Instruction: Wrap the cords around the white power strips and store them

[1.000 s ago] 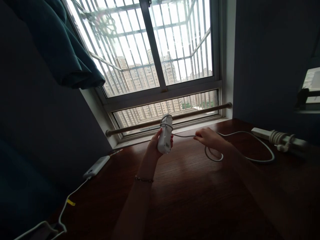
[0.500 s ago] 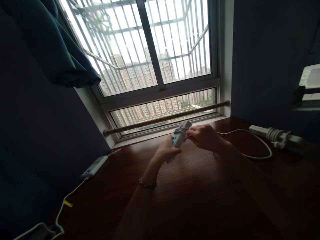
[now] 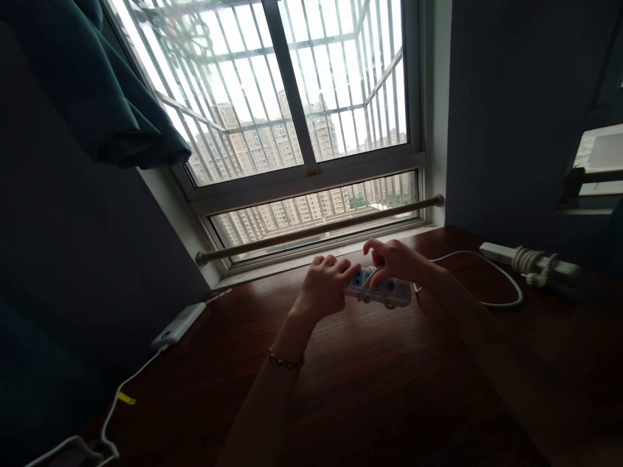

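A small white power strip (image 3: 394,292) with blue sockets lies roughly level just above the dark wooden desk (image 3: 370,389), near the window. My left hand (image 3: 324,287) grips its left end with the fingers curled over the top. My right hand (image 3: 393,259) reaches over the strip and pinches the white cord (image 3: 506,285), which is looped round the strip's middle. The rest of the cord trails in a curve to the right across the desk.
A second white power strip (image 3: 530,263) with its cord coiled round it lies at the desk's right back. A white power bank (image 3: 178,324) with a cable sits at the left edge. A metal rail (image 3: 316,228) runs along the barred window. A dark curtain hangs upper left.
The strip has swung from upright in my left hand to lying level. My right hand has come in from the cord at the right to the strip itself, and the loose cord loop has shortened.
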Demonstrator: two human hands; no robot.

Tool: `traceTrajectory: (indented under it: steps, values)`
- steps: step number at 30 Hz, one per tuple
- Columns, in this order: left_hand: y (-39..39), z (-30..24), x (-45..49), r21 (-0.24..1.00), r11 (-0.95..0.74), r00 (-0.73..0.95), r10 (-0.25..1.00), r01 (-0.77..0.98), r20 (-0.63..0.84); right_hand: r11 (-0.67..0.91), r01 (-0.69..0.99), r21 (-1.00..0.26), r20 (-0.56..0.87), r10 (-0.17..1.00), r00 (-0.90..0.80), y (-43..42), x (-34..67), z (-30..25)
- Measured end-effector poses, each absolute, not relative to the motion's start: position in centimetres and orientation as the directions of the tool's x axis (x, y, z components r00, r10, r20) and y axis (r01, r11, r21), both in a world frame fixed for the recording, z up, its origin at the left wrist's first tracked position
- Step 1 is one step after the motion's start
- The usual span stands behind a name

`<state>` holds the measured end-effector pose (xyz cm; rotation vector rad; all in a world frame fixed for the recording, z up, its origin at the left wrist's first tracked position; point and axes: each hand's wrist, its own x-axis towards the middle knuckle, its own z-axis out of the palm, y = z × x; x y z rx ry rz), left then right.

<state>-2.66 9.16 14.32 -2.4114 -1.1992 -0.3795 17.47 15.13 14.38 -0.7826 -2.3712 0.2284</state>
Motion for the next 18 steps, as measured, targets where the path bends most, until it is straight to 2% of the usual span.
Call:
traceTrajectory:
  steps: [4, 8, 11, 13, 15, 16, 18]
  values:
    - [9.0, 14.7, -3.2, -0.101, -0.677, 0.645, 0.631, 0.729, 0.431, 0.809, 0.337, -0.482, 0.556, 0.580, -0.596, 16.0, 17.1, 13.7]
    - [8.1, 15.1, -3.0, -0.068, -0.757, 0.679, 0.538, 0.650, 0.499, 0.751, 0.047, -0.658, 0.568, 0.537, -0.624, 15.8, 16.6, 13.1]
    - [7.3, 15.3, -2.5, 0.049, -0.786, 0.640, 0.536, 0.616, 0.550, 0.647, -0.136, -0.750, 0.553, 0.501, -0.666, 14.8, 15.8, 12.6]
    - [7.1, 15.2, -2.0, 0.187, -0.777, 0.559, 0.576, 0.601, 0.597, 0.619, -0.096, -0.779, 0.534, 0.576, -0.620, 14.5, 14.9, 11.9]
    - [7.5, 14.9, -1.7, 0.363, -0.718, 0.418, 0.661, 0.594, 0.623, 0.634, 0.104, -0.766, 0.518, 0.704, -0.486, 14.7, 13.9, 11.2]
    - [7.9, 14.7, -1.6, 0.472, -0.667, 0.329, 0.718, 0.576, 0.614, 0.625, 0.224, -0.748, 0.507, 0.755, -0.415, 15.0, 13.4, 10.9]
    - [9.0, 14.1, -1.7, 0.719, -0.521, 0.145, 0.843, 0.460, 0.518, 0.591, 0.351, -0.727, 0.501, 0.805, -0.317, 15.8, 12.9, 10.4]
